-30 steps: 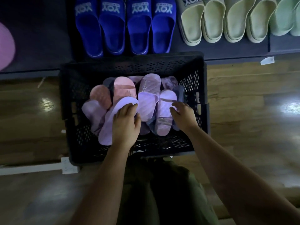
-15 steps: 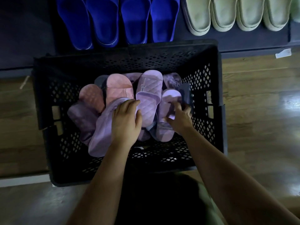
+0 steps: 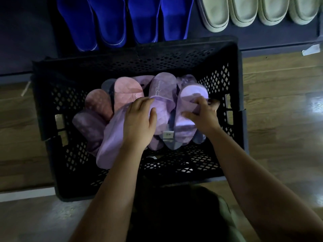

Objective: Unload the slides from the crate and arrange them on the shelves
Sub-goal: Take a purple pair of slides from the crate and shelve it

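Note:
A black perforated crate [image 3: 57, 102] stands on the floor in front of me, holding several lilac, purple and pink slides. My left hand [image 3: 138, 123] lies over a pale lilac slide [image 3: 111, 140] at the pile's front left, fingers curled onto it. My right hand [image 3: 201, 116] grips the strap of another lilac slide [image 3: 185, 126] at the right of the pile. A quilted lilac slide [image 3: 162, 95] sits between my hands. A pink slide [image 3: 127, 93] lies further left.
A dark low shelf [image 3: 26, 32] runs just behind the crate. Several blue slides [image 3: 111, 20] stand on it at the middle, several pale green slides [image 3: 244, 13] at the right. Wood floor surrounds the crate. A white paper scrap [image 3: 311, 49] lies by the shelf edge.
The view has moved closer over the crate. My right hand has closed around the strap of the right lilac slide. My left hand stays on the front-left slide.

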Demonstrator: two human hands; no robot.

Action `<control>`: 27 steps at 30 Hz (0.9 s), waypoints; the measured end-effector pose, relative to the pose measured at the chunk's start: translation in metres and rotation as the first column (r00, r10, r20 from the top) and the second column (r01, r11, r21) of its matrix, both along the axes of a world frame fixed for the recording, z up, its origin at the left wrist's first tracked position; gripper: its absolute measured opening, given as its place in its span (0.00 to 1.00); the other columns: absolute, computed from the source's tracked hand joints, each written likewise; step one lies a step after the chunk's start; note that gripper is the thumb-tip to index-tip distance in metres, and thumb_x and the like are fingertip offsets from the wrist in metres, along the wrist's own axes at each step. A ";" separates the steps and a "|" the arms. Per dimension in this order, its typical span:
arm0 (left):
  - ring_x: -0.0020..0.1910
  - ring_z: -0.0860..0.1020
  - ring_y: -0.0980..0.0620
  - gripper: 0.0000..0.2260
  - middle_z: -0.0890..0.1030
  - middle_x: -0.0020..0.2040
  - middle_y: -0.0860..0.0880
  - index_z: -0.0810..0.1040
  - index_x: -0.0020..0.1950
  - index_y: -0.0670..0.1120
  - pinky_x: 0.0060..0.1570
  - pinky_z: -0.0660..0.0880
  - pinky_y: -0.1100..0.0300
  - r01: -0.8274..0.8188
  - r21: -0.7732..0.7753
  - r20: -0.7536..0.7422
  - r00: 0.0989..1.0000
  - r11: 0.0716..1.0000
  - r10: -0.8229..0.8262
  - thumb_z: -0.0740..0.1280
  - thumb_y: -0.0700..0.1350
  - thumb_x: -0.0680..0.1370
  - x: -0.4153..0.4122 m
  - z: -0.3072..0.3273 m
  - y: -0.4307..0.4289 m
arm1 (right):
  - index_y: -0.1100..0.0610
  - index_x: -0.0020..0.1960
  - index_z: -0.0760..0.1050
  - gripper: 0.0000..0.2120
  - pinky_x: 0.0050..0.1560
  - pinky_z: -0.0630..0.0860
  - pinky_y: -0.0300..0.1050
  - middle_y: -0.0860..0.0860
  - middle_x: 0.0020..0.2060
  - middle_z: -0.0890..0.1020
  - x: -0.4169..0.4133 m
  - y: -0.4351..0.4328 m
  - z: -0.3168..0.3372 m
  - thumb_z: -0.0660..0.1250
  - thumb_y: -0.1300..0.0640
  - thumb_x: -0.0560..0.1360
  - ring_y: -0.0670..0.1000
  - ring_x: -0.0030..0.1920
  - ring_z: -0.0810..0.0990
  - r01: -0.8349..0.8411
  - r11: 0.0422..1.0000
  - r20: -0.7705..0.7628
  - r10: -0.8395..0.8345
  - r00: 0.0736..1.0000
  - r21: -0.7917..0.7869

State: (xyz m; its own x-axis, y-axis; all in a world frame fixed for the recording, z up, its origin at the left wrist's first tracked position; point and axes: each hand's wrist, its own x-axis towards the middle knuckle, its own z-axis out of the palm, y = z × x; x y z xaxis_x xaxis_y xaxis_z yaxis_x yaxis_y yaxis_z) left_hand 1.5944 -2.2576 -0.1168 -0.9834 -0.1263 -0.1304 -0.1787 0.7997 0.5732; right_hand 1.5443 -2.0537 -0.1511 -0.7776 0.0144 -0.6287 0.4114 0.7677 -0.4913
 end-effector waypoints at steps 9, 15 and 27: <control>0.55 0.75 0.36 0.17 0.78 0.55 0.35 0.74 0.62 0.37 0.53 0.70 0.46 0.052 -0.112 0.190 0.981 0.992 -0.030 0.58 0.46 0.78 -0.050 -0.041 0.010 | 0.55 0.64 0.61 0.27 0.47 0.77 0.51 0.49 0.45 0.77 -0.021 -0.001 -0.016 0.71 0.49 0.72 0.57 0.49 0.78 0.223 0.974 -0.077 -0.226 0.971 -0.050; 0.62 0.71 0.36 0.24 0.72 0.63 0.34 0.65 0.67 0.35 0.57 0.68 0.47 -0.006 -0.206 0.413 0.906 0.979 0.092 0.56 0.53 0.82 -0.069 -0.048 0.024 | 0.57 0.66 0.57 0.36 0.48 0.72 0.46 0.57 0.59 0.76 -0.011 -0.003 -0.020 0.74 0.45 0.69 0.60 0.55 0.78 0.348 0.937 -0.048 -0.348 0.936 0.001; 0.66 0.65 0.34 0.28 0.64 0.69 0.32 0.59 0.74 0.41 0.60 0.67 0.46 -0.062 -0.157 0.463 0.877 0.986 0.129 0.59 0.56 0.80 -0.070 -0.057 0.032 | 0.60 0.66 0.68 0.28 0.50 0.73 0.45 0.56 0.51 0.79 -0.010 0.003 -0.027 0.71 0.46 0.73 0.57 0.51 0.78 0.333 0.942 -0.128 -0.335 0.933 -0.041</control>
State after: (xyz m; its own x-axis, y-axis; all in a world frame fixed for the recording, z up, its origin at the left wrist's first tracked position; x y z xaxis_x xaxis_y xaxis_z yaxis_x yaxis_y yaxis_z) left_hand 1.5241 -2.2256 -0.1742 -0.7924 -0.2652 -0.5494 -0.4793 0.8277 0.2918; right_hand 1.5345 -2.0507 -0.1783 -0.8052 0.2770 -0.5243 0.5738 0.5874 -0.5707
